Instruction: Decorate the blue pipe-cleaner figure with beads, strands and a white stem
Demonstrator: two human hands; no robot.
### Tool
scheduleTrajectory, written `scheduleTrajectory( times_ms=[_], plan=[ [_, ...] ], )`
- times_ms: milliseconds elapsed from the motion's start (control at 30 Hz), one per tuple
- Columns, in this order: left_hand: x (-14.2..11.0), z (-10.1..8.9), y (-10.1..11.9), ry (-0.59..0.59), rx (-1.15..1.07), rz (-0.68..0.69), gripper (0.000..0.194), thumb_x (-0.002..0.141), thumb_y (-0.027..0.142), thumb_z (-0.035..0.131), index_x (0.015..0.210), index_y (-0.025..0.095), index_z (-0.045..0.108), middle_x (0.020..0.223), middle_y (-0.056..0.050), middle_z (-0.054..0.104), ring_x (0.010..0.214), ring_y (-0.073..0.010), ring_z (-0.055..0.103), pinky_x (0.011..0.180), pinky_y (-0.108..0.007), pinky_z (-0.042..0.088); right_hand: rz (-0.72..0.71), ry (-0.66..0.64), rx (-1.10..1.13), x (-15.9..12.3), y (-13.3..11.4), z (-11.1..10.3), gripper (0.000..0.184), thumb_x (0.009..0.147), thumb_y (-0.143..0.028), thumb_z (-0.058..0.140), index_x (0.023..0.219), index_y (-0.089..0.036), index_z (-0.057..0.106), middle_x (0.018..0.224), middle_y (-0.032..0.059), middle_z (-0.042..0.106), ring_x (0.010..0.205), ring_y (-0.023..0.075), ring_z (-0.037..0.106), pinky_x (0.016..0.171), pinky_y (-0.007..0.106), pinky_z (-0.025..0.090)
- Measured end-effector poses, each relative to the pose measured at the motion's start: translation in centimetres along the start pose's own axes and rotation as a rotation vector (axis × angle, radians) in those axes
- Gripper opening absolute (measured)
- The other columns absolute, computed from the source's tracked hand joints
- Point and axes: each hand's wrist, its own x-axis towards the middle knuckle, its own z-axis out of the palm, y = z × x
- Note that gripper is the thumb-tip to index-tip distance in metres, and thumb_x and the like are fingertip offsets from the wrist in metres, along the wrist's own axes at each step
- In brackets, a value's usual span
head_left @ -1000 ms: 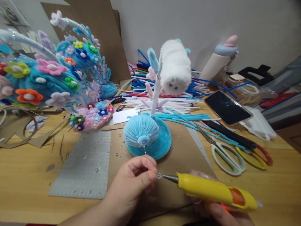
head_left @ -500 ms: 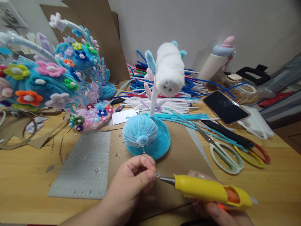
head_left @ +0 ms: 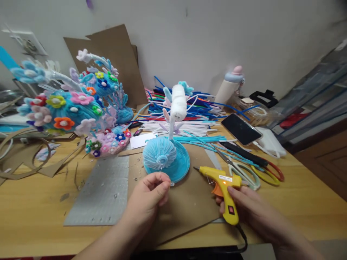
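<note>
My left hand (head_left: 151, 193) is closed in a pinch, with a small clear bead-like piece (head_left: 172, 183) showing at its fingertips. Just beyond those fingers is a ribbed light-blue pipe-cleaner ball (head_left: 159, 153), a fine clear strand hanging from its centre. The ball rests against a round blue base (head_left: 182, 162), from which a white stem (head_left: 171, 126) rises to a fuzzy white roll (head_left: 179, 103). My right hand (head_left: 241, 198) grips a yellow hot glue gun (head_left: 222, 180) by its handle. Its nozzle points left, apart from the bead, and a small light glows on its side.
Flower-covered blue lamp-like crafts (head_left: 73, 112) stand at left. Bundled pipe cleaners (head_left: 179, 126) lie at the back. Scissors (head_left: 246, 173), a phone (head_left: 241, 128) and a white bottle (head_left: 229, 88) are at right. Brown cardboard (head_left: 189, 213) covers part of a grey cutting mat (head_left: 100, 195).
The glue gun has pulled back right from the bead and turned, its side now facing me. My left hand keeps its pinch near the blue ball. The view has shifted, showing more wall.
</note>
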Motion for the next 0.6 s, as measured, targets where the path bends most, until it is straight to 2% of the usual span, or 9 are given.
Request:
scheduleTrajectory(
  times_ms=[67,167,267,333,400,467,500,533,600],
  plan=[
    [-0.1,0.0,0.1,0.014,0.025,0.019,0.033,0.064,0.038,0.084,0.071,0.014,0.063,0.064,0.004,0.053,0.047,-0.0031,0.035,0.046,-0.02,0.023,0.025,0.065,-0.164,-0.1,0.1,-1.3,0.041,0.079,-0.057,0.067,0.085,-0.017,0.068,0.073,0.0066,0.072,0.062,0.0173,0.068,0.056,0.027,0.053],
    [-0.2,-0.1,0.2,0.028,0.046,0.033,0.035,0.063,0.04,0.084,0.072,0.014,0.063,0.063,0.004,0.053,0.047,-0.0039,0.034,0.046,-0.02,0.023,0.031,0.238,-0.488,-0.2,-0.2,-3.5,0.048,0.077,-0.066,0.06,0.067,-0.02,0.059,0.051,0.0016,0.063,0.042,0.0164,0.059,0.041,0.026,0.043],
    [-0.5,-0.3,0.3,0.039,0.064,0.04,0.035,0.062,0.041,0.084,0.073,0.014,0.063,0.06,0.004,0.051,0.048,-0.0045,0.034,0.047,-0.02,0.023,0.006,0.429,-0.821,-0.7,-2.3,-4.7,0.054,0.078,-0.07,0.054,0.056,-0.021,0.053,0.045,0.0024,0.059,0.038,0.0177,0.057,0.041,0.029,0.042],
    [-0.7,-0.3,0.4,0.046,0.071,0.05,0.036,0.062,0.042,0.084,0.073,0.014,0.064,0.06,0.004,0.051,0.048,-0.0045,0.033,0.047,-0.02,0.023,-0.113,0.476,-0.96,-1.3,-4.6,-4.1,0.055,0.08,-0.069,0.052,0.053,-0.021,0.054,0.051,0.0046,0.062,0.043,0.0188,0.059,0.045,0.031,0.046],
    [-0.8,-0.3,0.4,0.06,0.076,0.057,0.037,0.061,0.042,0.085,0.073,0.014,0.064,0.06,0.005,0.05,0.048,-0.0042,0.033,0.047,-0.02,0.023,-0.356,0.38,-0.967,-1.5,-7.3,-2.1,0.047,0.082,-0.064,0.054,0.063,-0.021,0.063,0.062,0.0054,0.067,0.054,0.0198,0.063,0.052,0.032,0.049],
    [-0.8,-0.3,0.5,0.071,0.09,0.055,0.038,0.06,0.042,0.085,0.073,0.014,0.064,0.059,0.005,0.05,0.048,-0.0042,0.034,0.048,-0.019,0.022,-0.522,0.174,-0.883,-0.8,-9.6,0.9,0.039,0.084,-0.057,0.056,0.084,-0.021,0.072,0.077,0.0066,0.073,0.063,0.0207,0.066,0.059,0.033,0.053],
    [-0.8,-0.4,0.5,0.073,0.099,0.053,0.038,0.06,0.042,0.085,0.074,0.014,0.064,0.059,0.005,0.05,0.048,-0.0041,0.034,0.048,-0.019,0.023,-0.58,0.075,-0.845,0.0,-10.5,2.6,0.035,0.085,-0.052,0.056,0.094,-0.022,0.073,0.087,0.0069,0.074,0.07,0.0214,0.068,0.065,0.034,0.055],
    [-0.8,-0.4,0.5,0.075,0.108,0.054,0.038,0.06,0.043,0.085,0.074,0.014,0.065,0.059,0.005,0.051,0.048,-0.0041,0.035,0.048,-0.019,0.023,-0.617,-0.015,-0.829,1.0,-11.2,4.2,0.031,0.085,-0.046,0.058,0.102,-0.024,0.073,0.102,0.0069,0.074,0.087,0.0241,0.069,0.078,0.038,0.055],
    [-0.7,-0.5,0.5,0.074,0.124,0.061,0.039,0.06,0.044,0.085,0.074,0.014,0.066,0.061,0.004,0.053,0.049,-0.0043,0.036,0.048,-0.018,0.023,-0.61,-0.099,-0.792,3.6,-12.0,7.1,0.029,0.083,-0.036,0.063,0.106,-0.024,0.073,0.118,0.0061,0.07,0.117,0.0283,0.06,0.104,0.045,0.044]
  ],
)
